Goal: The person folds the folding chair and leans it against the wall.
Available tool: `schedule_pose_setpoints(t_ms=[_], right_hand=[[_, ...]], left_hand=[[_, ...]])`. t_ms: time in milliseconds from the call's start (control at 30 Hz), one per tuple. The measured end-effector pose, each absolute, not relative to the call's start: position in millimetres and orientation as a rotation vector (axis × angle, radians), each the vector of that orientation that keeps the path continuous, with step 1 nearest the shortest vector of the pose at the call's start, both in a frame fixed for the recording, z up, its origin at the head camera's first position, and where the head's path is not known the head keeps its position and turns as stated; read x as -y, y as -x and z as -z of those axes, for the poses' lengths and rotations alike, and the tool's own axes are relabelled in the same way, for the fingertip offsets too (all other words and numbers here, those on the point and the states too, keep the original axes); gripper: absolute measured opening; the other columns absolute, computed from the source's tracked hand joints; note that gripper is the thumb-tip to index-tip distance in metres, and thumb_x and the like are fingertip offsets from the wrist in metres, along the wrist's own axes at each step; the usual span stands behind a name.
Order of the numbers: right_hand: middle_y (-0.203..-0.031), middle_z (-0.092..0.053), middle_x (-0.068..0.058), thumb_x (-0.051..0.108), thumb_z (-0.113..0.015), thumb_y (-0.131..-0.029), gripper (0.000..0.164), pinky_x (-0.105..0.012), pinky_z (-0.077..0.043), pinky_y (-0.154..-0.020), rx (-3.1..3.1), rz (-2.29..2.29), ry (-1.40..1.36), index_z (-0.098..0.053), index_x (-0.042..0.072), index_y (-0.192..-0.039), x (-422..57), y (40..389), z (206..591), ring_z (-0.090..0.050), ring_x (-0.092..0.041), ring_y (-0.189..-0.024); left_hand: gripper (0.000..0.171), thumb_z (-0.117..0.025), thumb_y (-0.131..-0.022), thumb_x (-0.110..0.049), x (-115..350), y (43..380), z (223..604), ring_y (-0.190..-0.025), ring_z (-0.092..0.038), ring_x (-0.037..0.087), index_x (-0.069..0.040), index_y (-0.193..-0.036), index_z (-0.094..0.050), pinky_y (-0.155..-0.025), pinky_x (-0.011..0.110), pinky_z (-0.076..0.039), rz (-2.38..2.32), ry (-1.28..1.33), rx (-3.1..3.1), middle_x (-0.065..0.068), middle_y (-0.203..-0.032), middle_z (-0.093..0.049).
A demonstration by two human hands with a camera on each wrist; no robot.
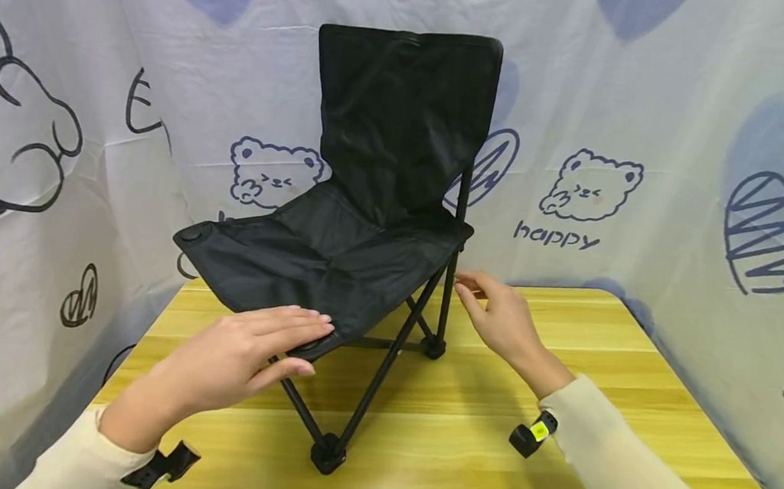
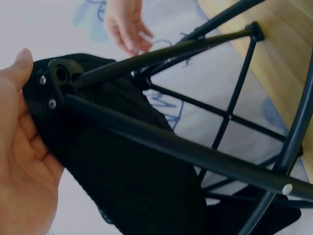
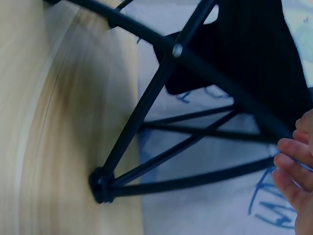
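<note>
Black fabric slung over thin dark tubes makes up the folding chair (image 1: 365, 235), which stands unfolded on the yellow wood-grain table (image 1: 459, 449) before you. It should feel light for its bulk: soft, giving cloth on a stiff frame, hardly fragile, perhaps slick along the tubes. Best take hold by a tube rather than the fabric, clear of the riveted crossings. Your left hand (image 1: 234, 355) lies on the seat's near corner, fingers straight and together, thumb apart. Your right hand (image 1: 500, 318) is just beside an upright tube (image 1: 447, 302), fingers loosely bent; I cannot tell whether they touch it. Count one chair, one table, two hands and two black wrist-worn devices (image 1: 161, 469).
</note>
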State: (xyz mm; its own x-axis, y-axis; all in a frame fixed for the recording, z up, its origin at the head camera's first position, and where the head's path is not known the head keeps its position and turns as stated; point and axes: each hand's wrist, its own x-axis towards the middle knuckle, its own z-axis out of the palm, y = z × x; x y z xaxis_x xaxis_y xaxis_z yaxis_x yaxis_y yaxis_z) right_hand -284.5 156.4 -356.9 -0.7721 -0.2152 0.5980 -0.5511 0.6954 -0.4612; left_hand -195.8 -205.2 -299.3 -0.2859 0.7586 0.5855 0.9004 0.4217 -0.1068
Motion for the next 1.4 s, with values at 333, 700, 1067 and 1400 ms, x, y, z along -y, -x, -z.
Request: schedule_pose_setpoints(t_ms=[333, 700, 1067, 1400], right_hand=[[-0.111, -0.070, -0.007, 0.014, -0.066, -0.095, 0.026, -0.042, -0.055, -0.082, 2.169, -0.681, -0.869, -0.068, 0.006, -0.119, -144, 258, 339, -0.066, -0.024, -0.099], [-0.114, -0.068, -0.006, 0.034, -0.056, -0.101, 0.034, -0.038, -0.052, -0.092, 2.014, -0.642, -1.191, -0.068, 0.006, -0.116, -127, 241, 330, -0.062, -0.022, -0.107], [-0.127, -0.063, -0.012, 0.049, -0.038, -0.103, 0.058, -0.043, -0.043, -0.105, 1.981, -0.565, -1.364, -0.063, 0.002, -0.126, -117, 231, 336, -0.057, -0.028, -0.121], [-0.127, -0.063, -0.009, 0.050, -0.032, -0.103, 0.061, -0.045, -0.043, -0.105, 2.023, -0.504, -1.322, -0.060, 0.003, -0.129, -129, 229, 345, -0.058, -0.026, -0.120]], left_hand=[[0.053, -0.044, -0.102, -0.049, 180, 197, 302, -0.114, -0.062, 0.020, -0.008, -0.125, -0.067, -0.095, 0.037, -0.052, 0.358, 1.377, 2.072, 0.003, -0.125, -0.066], [0.050, -0.045, -0.103, -0.045, 154, 200, 303, -0.114, -0.062, 0.020, -0.006, -0.126, -0.066, -0.093, 0.036, -0.052, 0.365, 1.401, 2.050, 0.004, -0.124, -0.066], [0.050, -0.042, -0.104, -0.044, 136, 201, 300, -0.113, -0.062, 0.018, -0.006, -0.126, -0.066, -0.095, 0.034, -0.051, 0.346, 1.412, 2.038, 0.003, -0.122, -0.067], [0.050, -0.049, -0.101, -0.047, 136, 203, 302, -0.114, -0.062, 0.019, -0.008, -0.127, -0.066, -0.096, 0.035, -0.051, 0.397, 1.410, 2.029, 0.005, -0.123, -0.067]])
